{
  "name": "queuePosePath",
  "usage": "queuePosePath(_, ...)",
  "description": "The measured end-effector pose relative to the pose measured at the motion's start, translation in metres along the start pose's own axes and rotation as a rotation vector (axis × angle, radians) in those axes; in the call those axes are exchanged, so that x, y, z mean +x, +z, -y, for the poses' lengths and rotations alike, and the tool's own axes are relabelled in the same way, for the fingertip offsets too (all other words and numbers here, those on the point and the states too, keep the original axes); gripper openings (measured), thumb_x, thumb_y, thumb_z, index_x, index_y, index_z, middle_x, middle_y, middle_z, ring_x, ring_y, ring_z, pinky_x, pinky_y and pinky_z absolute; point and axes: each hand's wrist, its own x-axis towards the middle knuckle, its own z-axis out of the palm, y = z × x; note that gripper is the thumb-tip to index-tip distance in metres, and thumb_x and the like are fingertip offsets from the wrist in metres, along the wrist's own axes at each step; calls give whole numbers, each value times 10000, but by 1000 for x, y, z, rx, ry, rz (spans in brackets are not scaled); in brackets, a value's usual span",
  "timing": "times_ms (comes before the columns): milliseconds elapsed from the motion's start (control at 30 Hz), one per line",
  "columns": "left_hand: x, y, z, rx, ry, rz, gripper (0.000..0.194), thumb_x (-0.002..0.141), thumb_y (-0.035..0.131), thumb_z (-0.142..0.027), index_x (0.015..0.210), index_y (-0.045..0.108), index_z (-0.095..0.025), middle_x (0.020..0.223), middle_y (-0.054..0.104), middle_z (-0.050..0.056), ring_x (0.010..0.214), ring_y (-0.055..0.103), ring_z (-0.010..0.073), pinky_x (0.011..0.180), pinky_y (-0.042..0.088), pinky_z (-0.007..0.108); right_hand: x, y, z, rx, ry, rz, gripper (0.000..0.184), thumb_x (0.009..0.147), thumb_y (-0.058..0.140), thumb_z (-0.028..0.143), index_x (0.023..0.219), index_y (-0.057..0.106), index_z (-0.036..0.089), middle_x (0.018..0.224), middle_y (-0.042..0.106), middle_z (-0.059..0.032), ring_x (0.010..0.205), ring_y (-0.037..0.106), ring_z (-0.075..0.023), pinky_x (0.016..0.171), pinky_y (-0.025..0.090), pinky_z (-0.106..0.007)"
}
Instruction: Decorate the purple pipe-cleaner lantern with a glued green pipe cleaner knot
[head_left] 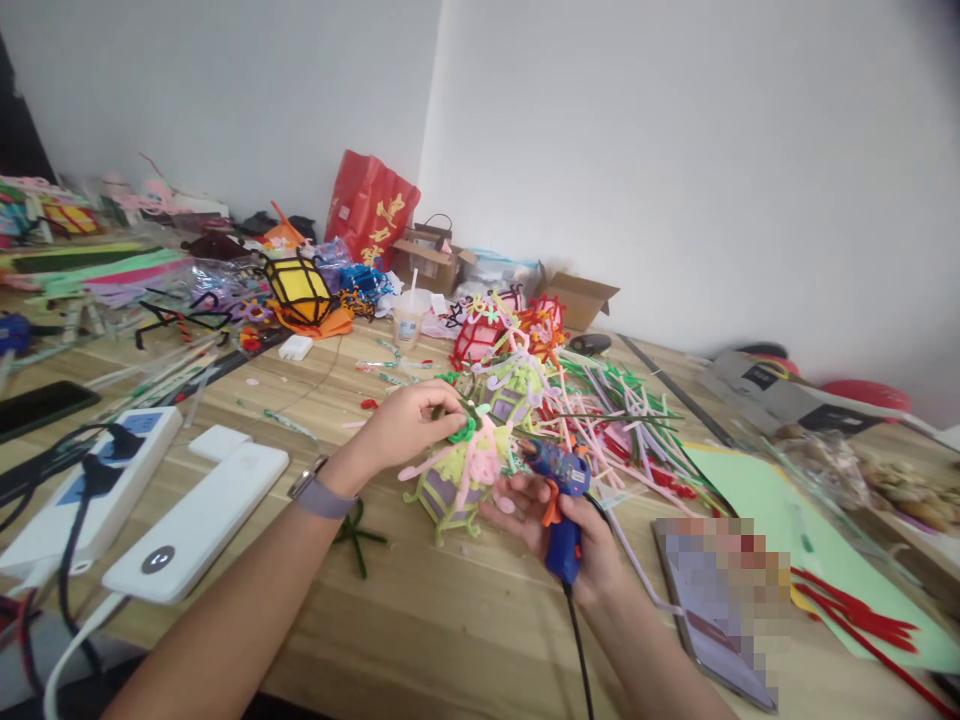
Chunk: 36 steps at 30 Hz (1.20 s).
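Note:
My right hand (596, 550) is wrapped round a blue hot glue gun (564, 548) with an orange trigger, its nozzle pointing left. My left hand (420, 425), a watch with a grey band (324, 487) on its wrist, pinches a green pipe cleaner piece (466, 428) at the top of a lantern. That pipe cleaner lantern (448, 500) has purple sides, yellow-green edges and a pink flower-like piece (484, 455) on it. Fingers of my right hand lie close to the lantern's right side; whether they touch it I cannot tell. Behind it stands a similar lantern (510, 395).
Loose pipe cleaners (630, 410) lie heaped at the right, near a tablet (712, 610) and green paper (840, 560). A power strip (112, 490) and a white power bank (199, 520) are at the left. Farther back are a cup (407, 325), a yellow lantern (298, 290) and a red bag (367, 210).

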Motion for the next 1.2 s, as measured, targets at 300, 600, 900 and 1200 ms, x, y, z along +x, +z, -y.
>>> queuePosePath(300,-15,15,-22,160,-34,-451,141,808,537,-224,687,606,-210,839,662,35,837,609,184,815,474,298,-5,-1,13,-208,-179,-134,267,570,859,423,672,730,212,806,738,-61,840,700,-259,843,559,-394)
queuePosePath(600,-22,14,-24,161,-45,-470,108,817,544,-230,730,606,-212,854,659,34,891,612,198,854,470,315,-17,7,-8,-392,-127,-185,267,659,829,405,736,728,170,682,703,-50,481,624,-147,403,484,-223)
queuePosePath(900,-33,10,-7,-71,-41,-582,83,850,564,-243,792,615,-212,963,646,47,1007,607,197,944,460,328,-22,18,-26,-668,-214,-258,305,736,745,487,738,719,183,670,715,-64,589,654,-169,493,545,-237)
queuePosePath(1200,-34,9,0,-45,19,-764,66,834,600,-204,785,640,-222,882,630,29,921,606,195,861,471,350,-22,11,-34,-901,-173,-308,419,777,646,578,804,688,162,652,724,-70,459,580,-127,441,505,-227)
